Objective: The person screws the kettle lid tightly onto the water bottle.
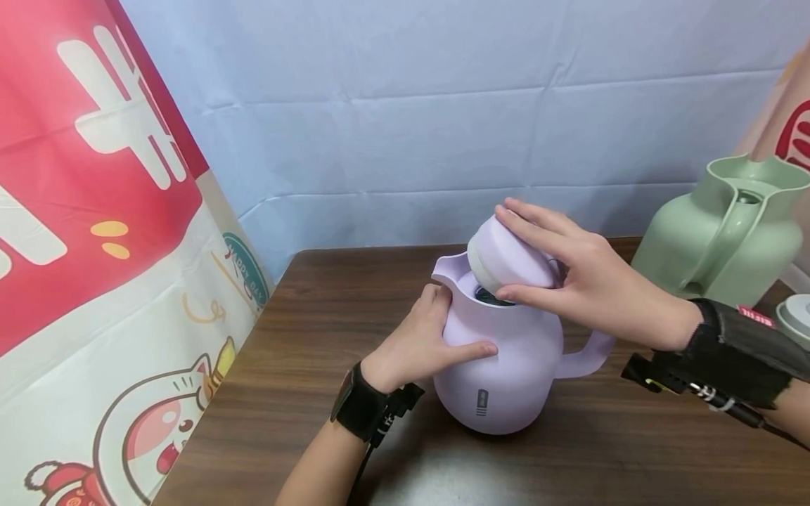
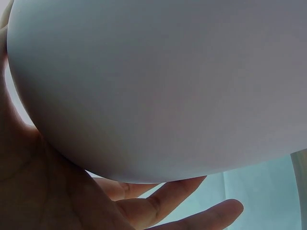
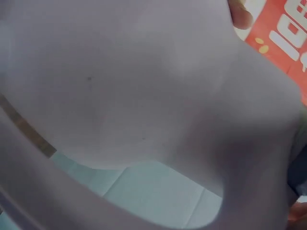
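Gripping a lavender lid (image 1: 511, 261), the right hand (image 1: 585, 267) has its fingers (image 1: 538, 228) laid over the top and its thumb against the lower edge, the spread narrowed to the lid's width. The lid sits tilted at the mouth of a lavender jug (image 1: 500, 372), its pale band turned toward the lower left; a dark part of the mouth shows just under it. Whether the lid touches the rim cannot be told.

The left hand (image 1: 420, 341) holds the jug below its spout (image 1: 451, 267), thumb across the front and the other fingers bent round the far side of the neck. Spread wide by the rounded body, those fingers lie along it in the left wrist view, one standing a little apart from the surface. The jug stands upright on the brown wood-grain tabletop (image 1: 304, 337), its handle (image 1: 588, 360) out to the right, below the right hand.

A green jug (image 1: 661, 239) stands behind the right wrist, which covers part of its base, and a white lid (image 1: 799, 313) lies at the right edge, partly cut off. Light blue cloth (image 1: 411, 126) hangs behind; a printed cloth (image 1: 57, 337) covers the left side. The right hand hides much of the lavender lid's right side.
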{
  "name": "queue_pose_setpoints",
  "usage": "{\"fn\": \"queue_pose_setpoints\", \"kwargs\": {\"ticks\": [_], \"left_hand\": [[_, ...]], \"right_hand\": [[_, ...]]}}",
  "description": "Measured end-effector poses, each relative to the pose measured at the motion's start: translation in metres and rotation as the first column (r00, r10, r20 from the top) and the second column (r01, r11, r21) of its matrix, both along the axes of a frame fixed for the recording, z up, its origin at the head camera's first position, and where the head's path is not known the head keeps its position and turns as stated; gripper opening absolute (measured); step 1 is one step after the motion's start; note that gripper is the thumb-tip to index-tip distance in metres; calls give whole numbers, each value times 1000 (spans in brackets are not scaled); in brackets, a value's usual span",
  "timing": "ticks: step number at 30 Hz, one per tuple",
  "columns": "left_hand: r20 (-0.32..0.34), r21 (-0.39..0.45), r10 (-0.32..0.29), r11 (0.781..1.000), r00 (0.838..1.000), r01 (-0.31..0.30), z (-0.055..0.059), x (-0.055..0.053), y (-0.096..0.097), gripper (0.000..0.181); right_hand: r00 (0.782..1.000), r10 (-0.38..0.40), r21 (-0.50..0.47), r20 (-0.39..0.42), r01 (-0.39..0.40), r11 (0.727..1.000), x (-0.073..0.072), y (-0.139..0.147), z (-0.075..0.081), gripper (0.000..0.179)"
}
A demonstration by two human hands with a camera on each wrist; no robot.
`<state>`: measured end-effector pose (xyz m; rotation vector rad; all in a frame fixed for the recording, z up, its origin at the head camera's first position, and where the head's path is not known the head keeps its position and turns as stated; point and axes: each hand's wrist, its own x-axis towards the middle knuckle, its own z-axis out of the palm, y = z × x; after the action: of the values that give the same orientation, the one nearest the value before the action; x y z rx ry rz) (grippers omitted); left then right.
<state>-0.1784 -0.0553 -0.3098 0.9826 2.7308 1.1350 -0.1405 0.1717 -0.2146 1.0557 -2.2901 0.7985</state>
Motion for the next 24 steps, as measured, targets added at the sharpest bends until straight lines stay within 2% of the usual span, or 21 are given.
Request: {"fn": "queue_pose_setpoints", "kwargs": {"ticks": [4, 13, 24], "left_hand": [[3, 1, -4, 1000, 1000, 4, 0, 1, -1, 97], [20, 27, -22, 999, 1000, 22, 0, 1, 2, 96], [18, 23, -21, 1000, 1000, 21, 1, 2, 0, 97]], "right_hand": [[1000, 26, 18, -18, -25, 1000, -1, -2, -2, 79], [994, 64, 168, -87, -49, 985, -4, -8, -9, 52], [993, 79, 196, -86, -61, 979, -5, -9, -8, 49]]}}
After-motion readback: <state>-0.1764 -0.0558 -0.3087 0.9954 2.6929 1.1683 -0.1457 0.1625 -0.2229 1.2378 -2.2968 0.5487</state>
